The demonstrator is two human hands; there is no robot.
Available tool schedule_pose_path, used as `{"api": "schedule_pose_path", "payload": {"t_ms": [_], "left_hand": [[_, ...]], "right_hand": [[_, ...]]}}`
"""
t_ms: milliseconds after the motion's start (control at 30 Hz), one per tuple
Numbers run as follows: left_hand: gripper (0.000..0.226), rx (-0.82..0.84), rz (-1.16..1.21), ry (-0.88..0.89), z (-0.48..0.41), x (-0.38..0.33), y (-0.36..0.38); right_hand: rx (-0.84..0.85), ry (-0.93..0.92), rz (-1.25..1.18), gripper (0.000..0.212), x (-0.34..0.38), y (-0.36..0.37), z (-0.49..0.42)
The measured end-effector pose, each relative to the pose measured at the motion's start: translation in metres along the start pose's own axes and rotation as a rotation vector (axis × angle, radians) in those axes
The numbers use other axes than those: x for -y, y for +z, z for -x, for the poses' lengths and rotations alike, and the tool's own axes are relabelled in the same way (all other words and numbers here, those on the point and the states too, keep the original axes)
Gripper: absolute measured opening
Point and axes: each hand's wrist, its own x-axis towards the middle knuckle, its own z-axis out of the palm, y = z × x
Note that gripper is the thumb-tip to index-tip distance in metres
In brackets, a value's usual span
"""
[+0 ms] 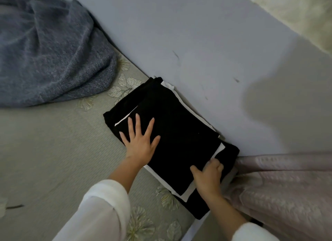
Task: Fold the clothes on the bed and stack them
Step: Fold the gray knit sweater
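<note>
One head-worn wide-angle view looks steeply down, close over the bed (45,151); edges seem somewhat blurred.

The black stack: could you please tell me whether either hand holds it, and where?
The right hand grips the stack at its right edge; the left hand only presses flat on top.

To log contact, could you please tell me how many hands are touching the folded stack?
2. The left hand lies flat on the top black garment; the right hand holds the near right corner of the stack. No other hand shows.
</note>
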Motion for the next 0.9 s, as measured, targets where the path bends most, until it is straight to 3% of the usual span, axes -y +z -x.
{"api": "schedule_pose_path", "payload": {"t_ms": [67, 133, 233, 433, 533, 700, 900], "left_hand": [[0.063, -0.064, 0.060, 0.025, 0.006, 0.007, 0.000], [0.063, -0.167, 0.127, 0.030, 0.018, 0.020, -0.001], [0.061, -0.236, 0.242, -0.088, 0.038, 0.053, -0.001], [0.059, -0.198, 0.329, -0.406, 0.067, 0.153, 0.009], [0.058, -0.132, 0.261, -0.492, 0.074, 0.214, 0.015], [0.061, -0.188, 0.217, -0.572, 0.060, 0.301, 0.014], [0.069, -0.461, 0.144, -0.569, 0.048, 0.323, 0.038]], "right_hand": [[-0.178, -0.152, 0.138, 0.068, 0.016, 0.001, 0.005], [-0.222, -0.331, 0.194, 0.067, 0.036, 0.005, 0.008], [-0.112, -0.588, 0.253, 0.061, 0.068, 0.025, 0.013], [0.163, -1.075, 0.474, 0.057, 0.120, 0.102, 0.034], [0.262, -1.321, 0.572, 0.054, 0.143, 0.141, 0.041], [0.301, -1.521, 0.667, 0.049, 0.199, 0.203, 0.034], [0.198, -1.465, 0.796, 0.052, 0.276, 0.280, 0.001]]}}
